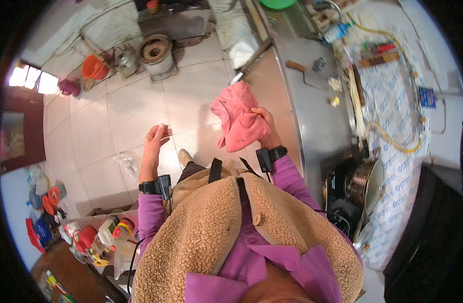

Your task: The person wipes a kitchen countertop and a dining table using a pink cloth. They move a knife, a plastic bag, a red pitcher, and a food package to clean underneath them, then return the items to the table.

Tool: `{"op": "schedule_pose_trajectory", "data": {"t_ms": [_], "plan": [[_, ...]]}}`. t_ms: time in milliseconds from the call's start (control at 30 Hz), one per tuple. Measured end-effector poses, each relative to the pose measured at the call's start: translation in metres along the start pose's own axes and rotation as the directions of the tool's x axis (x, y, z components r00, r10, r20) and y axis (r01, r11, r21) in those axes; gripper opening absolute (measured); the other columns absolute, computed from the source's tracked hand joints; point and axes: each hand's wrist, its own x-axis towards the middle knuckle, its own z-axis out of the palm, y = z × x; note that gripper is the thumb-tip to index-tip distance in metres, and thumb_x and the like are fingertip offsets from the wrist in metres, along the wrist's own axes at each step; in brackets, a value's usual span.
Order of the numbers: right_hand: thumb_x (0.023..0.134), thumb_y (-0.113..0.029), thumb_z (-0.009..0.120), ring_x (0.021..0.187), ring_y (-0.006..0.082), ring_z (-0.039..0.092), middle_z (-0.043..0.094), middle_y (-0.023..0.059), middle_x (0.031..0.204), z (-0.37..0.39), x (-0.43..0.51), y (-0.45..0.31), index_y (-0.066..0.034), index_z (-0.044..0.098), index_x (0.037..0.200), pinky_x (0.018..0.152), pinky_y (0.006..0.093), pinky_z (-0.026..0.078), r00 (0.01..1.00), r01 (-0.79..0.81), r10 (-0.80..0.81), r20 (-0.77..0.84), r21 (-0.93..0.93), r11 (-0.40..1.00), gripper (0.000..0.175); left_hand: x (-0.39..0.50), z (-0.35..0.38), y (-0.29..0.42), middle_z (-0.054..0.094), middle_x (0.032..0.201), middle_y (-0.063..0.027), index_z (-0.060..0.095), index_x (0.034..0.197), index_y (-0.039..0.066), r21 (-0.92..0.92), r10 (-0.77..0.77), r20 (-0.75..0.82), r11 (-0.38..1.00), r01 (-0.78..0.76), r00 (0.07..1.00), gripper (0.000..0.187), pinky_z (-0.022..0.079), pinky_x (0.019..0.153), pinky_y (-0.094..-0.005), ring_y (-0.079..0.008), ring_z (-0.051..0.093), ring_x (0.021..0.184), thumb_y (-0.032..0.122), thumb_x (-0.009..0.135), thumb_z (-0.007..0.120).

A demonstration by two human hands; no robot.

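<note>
A folded pink cloth [239, 119] hangs from my right hand [267, 125], whose thumb presses on its near side. Part of that hand is hidden behind the cloth. My left hand [155, 138] is raised over the tiled floor with nothing in it, its fingers slightly bent and apart. Close to my right forearm runs the front edge of a stainless steel counter [311, 110]. On the counter lie a scraper-like tool with a wooden handle [296, 66] and a dark scouring ball [319, 64].
Ahead stand a round stove [157, 60], a metal kettle [125, 60] and an orange bucket [95, 67]. A pot [371, 185] sits at the right. Bottles and jars [110, 229] crowd a surface behind my left arm. A clear plastic bag [129, 163] lies on the floor.
</note>
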Motion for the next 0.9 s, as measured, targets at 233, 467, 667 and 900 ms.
{"op": "schedule_pose_trajectory", "data": {"t_ms": [233,467,667,900], "plan": [[0.097,-0.028,0.056,0.111,0.0274,0.064,0.064,0.0142,0.124,0.109,0.074,0.059,0.0001,0.051,0.134,0.101,0.0428,0.049,0.986,-0.146,0.143,0.089,0.031,0.989,0.047,0.023,-0.029,0.023,0.063,0.125,-0.0132,0.057,0.128,0.003,-0.226,-0.006,0.181,0.973,0.048,0.984,0.051,0.049,0.099,-0.0376,-0.0223,0.060,0.117,0.047,0.104,0.045],[0.096,-0.021,0.061,0.115,0.0261,0.062,0.061,0.0141,0.128,0.168,0.121,0.127,-0.0021,0.048,0.138,0.098,0.0391,0.052,0.928,-0.338,0.367,0.058,-0.276,0.900,0.048,0.028,-0.050,0.024,0.058,0.132,-0.0096,0.047,0.140,0.009,-0.685,0.127,0.415,0.695,0.218,0.901,0.060,0.048,0.100,-0.0403,-0.0224,0.057,0.120,0.054,0.101,0.046],[0.095,-0.012,0.063,0.119,0.0235,0.058,0.056,0.0142,0.136,0.179,0.142,0.170,0.0011,0.042,0.144,0.101,0.0365,0.049,0.948,-0.113,0.308,0.079,-0.822,0.558,0.056,0.012,-0.072,0.011,0.053,0.136,-0.0077,0.035,0.146,0.002,-0.450,0.164,0.225,0.892,-0.046,0.960,0.082,0.044,0.102,-0.0333,-0.0170,0.052,0.123,0.029,0.084,0.080],[0.099,-0.016,0.059,0.119,0.0230,0.058,0.057,0.0147,0.135,0.197,0.160,0.198,0.0031,0.042,0.143,0.100,0.0357,0.048,0.777,-0.278,0.604,0.175,-0.765,0.580,0.051,-0.020,-0.092,-0.016,0.058,0.130,-0.0081,0.046,0.137,-0.001,-0.558,0.121,-0.114,0.814,-0.164,0.986,0.066,0.042,0.104,-0.0306,-0.0159,0.054,0.120,0.017,0.083,0.079]]}}
